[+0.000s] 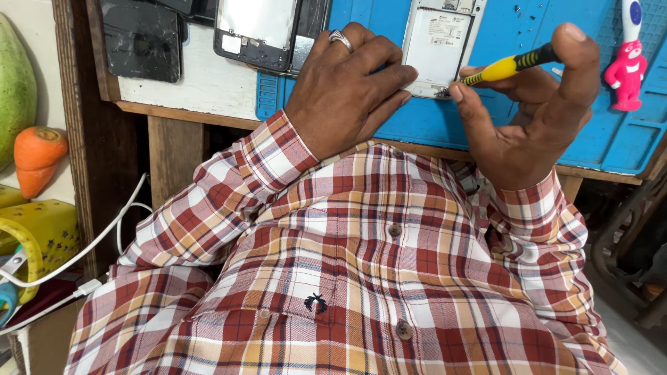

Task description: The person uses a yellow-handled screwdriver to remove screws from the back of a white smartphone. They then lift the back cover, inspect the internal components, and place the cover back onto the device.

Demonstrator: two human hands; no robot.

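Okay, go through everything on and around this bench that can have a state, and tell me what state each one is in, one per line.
Opened phone: back cover off, white inside exposed, lying on the blue mat.
Screwdriver: gripped in the right hand, tip at the phone's lower edge.
Left hand: fingers pressed on the phone's lower left corner.
Second phone: open, lying flat.
Dark phone: screen cracked.
White cable: hanging loose.

One camera sits on my head, looking steeply down my shirt (361, 278) and out to the bench edge (208, 114) at the far side. It is close: my hands fill the top, the mat (611, 132) far right.
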